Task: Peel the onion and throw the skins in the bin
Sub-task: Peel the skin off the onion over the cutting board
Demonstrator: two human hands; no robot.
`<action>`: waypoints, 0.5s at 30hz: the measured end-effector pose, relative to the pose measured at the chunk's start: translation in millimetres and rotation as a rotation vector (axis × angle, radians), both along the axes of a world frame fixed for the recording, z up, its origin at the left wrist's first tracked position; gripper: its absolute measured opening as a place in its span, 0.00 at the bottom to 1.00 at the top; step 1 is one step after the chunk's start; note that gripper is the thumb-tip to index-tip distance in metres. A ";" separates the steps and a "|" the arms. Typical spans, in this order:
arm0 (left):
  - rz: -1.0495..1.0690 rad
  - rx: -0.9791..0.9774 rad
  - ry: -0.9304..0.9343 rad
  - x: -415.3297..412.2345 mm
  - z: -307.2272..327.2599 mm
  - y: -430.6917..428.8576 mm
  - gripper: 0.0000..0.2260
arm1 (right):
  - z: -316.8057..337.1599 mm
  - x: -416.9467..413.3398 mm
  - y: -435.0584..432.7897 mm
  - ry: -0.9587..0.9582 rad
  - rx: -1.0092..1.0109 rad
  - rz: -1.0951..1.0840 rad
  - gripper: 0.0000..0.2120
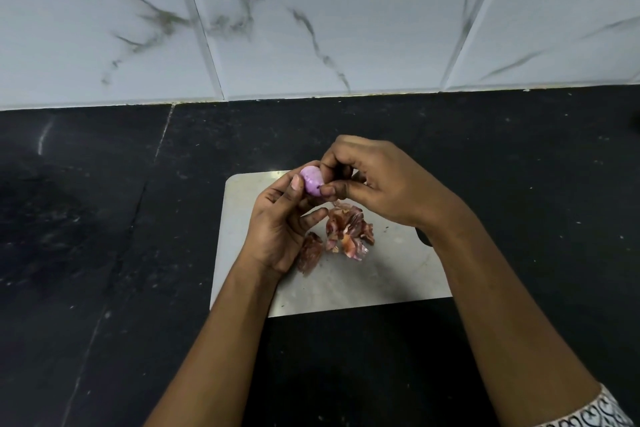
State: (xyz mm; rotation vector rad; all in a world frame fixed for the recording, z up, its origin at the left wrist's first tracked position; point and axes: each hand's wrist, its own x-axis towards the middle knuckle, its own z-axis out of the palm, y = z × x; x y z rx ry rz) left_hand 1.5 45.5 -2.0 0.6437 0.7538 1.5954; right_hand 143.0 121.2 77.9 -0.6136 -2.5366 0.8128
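A small purple onion (311,180), its visible side bare of skin, is held above the back of a pale chopping board (381,274). My left hand (280,229) grips it from below and the left, thumb on its side. My right hand (377,180) pinches at the onion's right side with thumb and fingertips, where a thin strip of skin hangs down. Loose reddish-brown skins (349,232) lie in a heap on the board under my hands, with one more piece (310,253) beside my left wrist. No bin is in view.
The board lies on a dark stone counter (104,236) that runs back to a white marble-patterned tiled wall (311,17). A dark object (424,237) shows partly behind my right wrist at the board's right edge.
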 end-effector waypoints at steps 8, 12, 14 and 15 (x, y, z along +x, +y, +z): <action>0.090 -0.011 -0.312 -3.7 7.8 -0.6 0.16 | 0.7 3.6 2.7 -0.146 0.039 -0.106 0.06; 0.025 -0.005 -0.360 -4.3 6.3 -0.1 0.15 | 2.2 5.2 1.8 -0.281 -0.042 -0.155 0.07; -0.044 0.043 -0.377 -7.0 3.3 0.8 0.16 | 1.3 4.6 2.1 -0.360 -0.023 -0.135 0.07; -0.076 0.066 -0.382 -8.2 1.6 1.1 0.19 | 1.4 4.2 2.3 -0.402 -0.008 -0.126 0.07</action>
